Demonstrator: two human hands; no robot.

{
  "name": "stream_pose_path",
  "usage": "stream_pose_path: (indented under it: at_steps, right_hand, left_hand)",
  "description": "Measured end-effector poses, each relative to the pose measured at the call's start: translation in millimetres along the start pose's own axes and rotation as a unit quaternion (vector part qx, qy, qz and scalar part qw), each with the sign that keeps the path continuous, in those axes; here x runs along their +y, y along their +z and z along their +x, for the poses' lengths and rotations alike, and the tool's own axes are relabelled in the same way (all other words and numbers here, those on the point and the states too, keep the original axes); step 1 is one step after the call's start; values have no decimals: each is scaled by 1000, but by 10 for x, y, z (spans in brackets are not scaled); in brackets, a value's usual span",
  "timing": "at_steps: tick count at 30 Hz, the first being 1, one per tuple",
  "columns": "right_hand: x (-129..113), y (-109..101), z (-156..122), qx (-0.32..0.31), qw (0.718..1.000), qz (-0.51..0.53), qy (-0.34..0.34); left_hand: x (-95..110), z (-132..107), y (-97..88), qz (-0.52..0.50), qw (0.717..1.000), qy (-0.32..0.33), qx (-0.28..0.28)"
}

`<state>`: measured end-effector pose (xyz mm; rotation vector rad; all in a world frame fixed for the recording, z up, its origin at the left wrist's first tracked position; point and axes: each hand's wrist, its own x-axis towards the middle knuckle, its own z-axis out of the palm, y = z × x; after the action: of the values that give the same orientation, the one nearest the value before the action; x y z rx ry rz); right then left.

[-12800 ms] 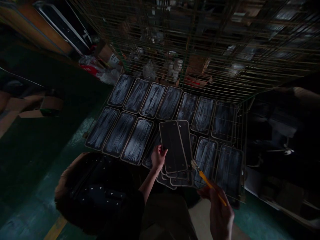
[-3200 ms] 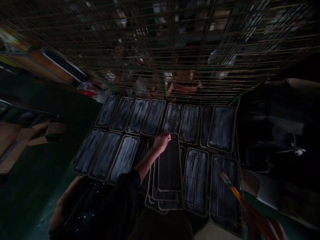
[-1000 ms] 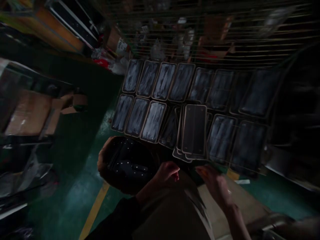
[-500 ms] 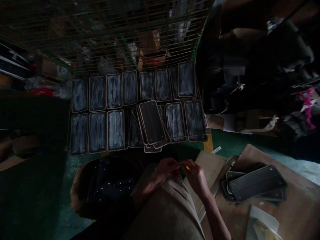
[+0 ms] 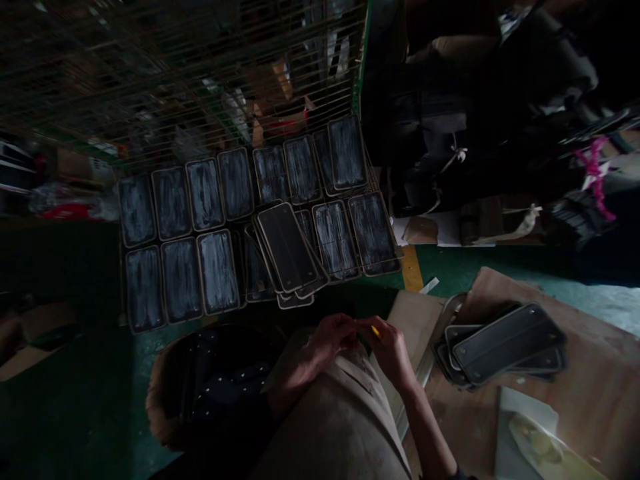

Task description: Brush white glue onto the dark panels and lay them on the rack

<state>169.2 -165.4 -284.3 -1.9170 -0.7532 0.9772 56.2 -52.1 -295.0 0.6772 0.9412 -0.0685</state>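
Yellow handle (image 5: 376,331) pinched by the right hand (image 5: 393,350); whether the left hand (image 5: 333,335) grips anything, I can't tell. That crooked panel stack (image 5: 287,248), slipping, could smear streaked panels (image 5: 336,240).

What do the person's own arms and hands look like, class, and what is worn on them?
The left hand and right hand are ungloved, and both forearms show bare. The left sleeve is dark; of the right sleeve, only a dark edge shows at the bottom of the picture. It is too dim to make out fabric details.
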Motion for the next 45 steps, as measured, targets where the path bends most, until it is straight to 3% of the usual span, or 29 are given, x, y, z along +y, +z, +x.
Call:
stream_pose_path:
  at_steps: [8,15,19,24,29,34,37,40,45]
  right_hand:
    - [-7,60,5,-2,998,-68,-14]
    - [304,134,99,62,983,-167,47]
    - [467,99,97,93,971,-208,65]
    - [514,79,45,94,949,-277,117]
    - [564,97,-13,136,969,-186,84]
    - [655,68,-98,127,986,-76,70]
    - [678,14,-234,131,984,-95,74]
    - [720,-130,-490,185,969,-121,111]
    - [964,-628,-1287,338,915,-165,146]
  left_hand:
    - [-61,39,-44,-69,997,-24,-13]
    - [53,-55,2,-50,998,-17,21]
    - [-49,31,-121,2,996,37,76]
    - [-264,251,-238,120,986,67,92]
    - [-416,392,-126,149,977,123,91]
    - [-448,496,86,121,989,79,24]
    - [-429,489,242,134,990,34,-12]
    - [-465,435,320,174,984,-7,-29]
    - [-693,460,86,246,968,-38,3]
